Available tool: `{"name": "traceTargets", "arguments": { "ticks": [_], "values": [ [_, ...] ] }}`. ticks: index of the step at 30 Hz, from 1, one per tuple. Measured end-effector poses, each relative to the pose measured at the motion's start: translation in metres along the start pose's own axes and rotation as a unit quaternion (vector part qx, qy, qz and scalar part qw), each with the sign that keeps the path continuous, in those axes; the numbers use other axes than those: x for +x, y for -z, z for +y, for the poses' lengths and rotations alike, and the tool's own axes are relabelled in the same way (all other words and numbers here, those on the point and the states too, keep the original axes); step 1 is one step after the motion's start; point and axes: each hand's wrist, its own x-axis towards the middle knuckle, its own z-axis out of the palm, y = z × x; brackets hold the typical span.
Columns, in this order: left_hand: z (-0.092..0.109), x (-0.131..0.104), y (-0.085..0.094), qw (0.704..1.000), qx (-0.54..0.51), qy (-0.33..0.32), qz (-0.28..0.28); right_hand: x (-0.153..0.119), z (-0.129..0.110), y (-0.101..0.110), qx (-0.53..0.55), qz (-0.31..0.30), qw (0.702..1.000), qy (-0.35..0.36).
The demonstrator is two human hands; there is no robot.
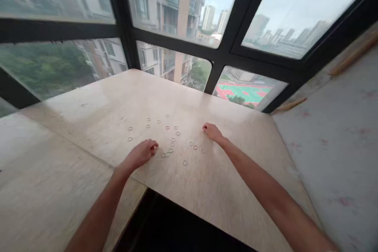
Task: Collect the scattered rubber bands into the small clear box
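Several small thin rings, which look like rubber bands, lie scattered on a pale marbled tabletop (pixel 236 157). Most are dark or greenish, such as the ring (pixel 185 163) nearest me; two are reddish, a far one (pixel 167 128) and a nearer one (pixel 195 147). My left hand (pixel 141 153) rests low over the table, left of a curved row of rings, its fingers curled in. To the right of the rings, my right hand (pixel 213 131) has its fingertips pinched together near the surface. Whatever either hand holds, if anything, is too small to make out.
Dark-framed windows (pixel 177 43) border the table's far side. A pale patterned wall (pixel 330 138) closes the right. A seam (pixel 85 151) crosses the tabletop on the left, and a dark gap (pixel 171 220) opens below its front edge.
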Motion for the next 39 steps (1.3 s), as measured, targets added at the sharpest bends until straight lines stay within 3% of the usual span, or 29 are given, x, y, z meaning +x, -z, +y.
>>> {"name": "traceTargets", "arguments": {
  "ticks": [4,7,11,14,16,18,22,26,29,31,33,36,39],
  "values": [
    [-0.005,-0.002,0.009,0.997,0.023,0.017,0.069,-0.007,-0.009,0.011,0.005,0.016,0.999,0.028],
    [0.013,-0.001,0.005,0.997,-0.002,0.001,0.071,-0.023,-0.034,0.006,0.030,0.002,0.995,0.097],
    [0.042,0.000,-0.009,0.996,-0.045,-0.071,0.007,-0.051,-0.077,-0.016,0.093,-0.092,0.969,0.211],
    [0.044,0.002,-0.015,0.993,-0.042,-0.107,-0.013,-0.058,-0.102,-0.033,0.157,-0.191,0.932,0.263],
    [0.037,0.003,-0.014,0.996,-0.024,-0.089,-0.004,-0.053,-0.112,-0.039,0.144,-0.172,0.942,0.250],
    [0.028,0.003,-0.010,0.999,0.011,-0.045,0.016,-0.043,-0.117,-0.040,0.125,-0.110,0.961,0.222],
    [0.018,-0.001,0.000,0.997,0.062,0.002,0.045,-0.029,-0.118,-0.037,0.121,-0.046,0.973,0.190],
    [0.019,-0.004,0.005,0.995,0.086,0.027,0.053,-0.044,-0.120,-0.040,0.120,-0.054,0.969,0.211],
    [0.021,-0.005,0.006,0.988,0.125,0.067,0.066,-0.065,-0.125,-0.046,0.099,-0.088,0.952,0.276],
    [0.021,-0.007,0.007,0.981,0.154,0.089,0.080,-0.078,-0.127,-0.048,0.042,-0.102,0.935,0.338],
    [0.021,-0.010,0.010,0.975,0.171,0.113,0.082,-0.085,-0.125,-0.045,-0.040,-0.097,0.928,0.359],
    [0.019,-0.015,0.017,0.971,0.174,0.142,0.077,-0.090,-0.107,-0.030,-0.124,-0.065,0.951,0.275],
    [0.021,-0.016,0.025,0.978,0.141,0.115,0.099,-0.095,-0.076,-0.009,-0.136,-0.033,0.971,0.196]
  ]
}}
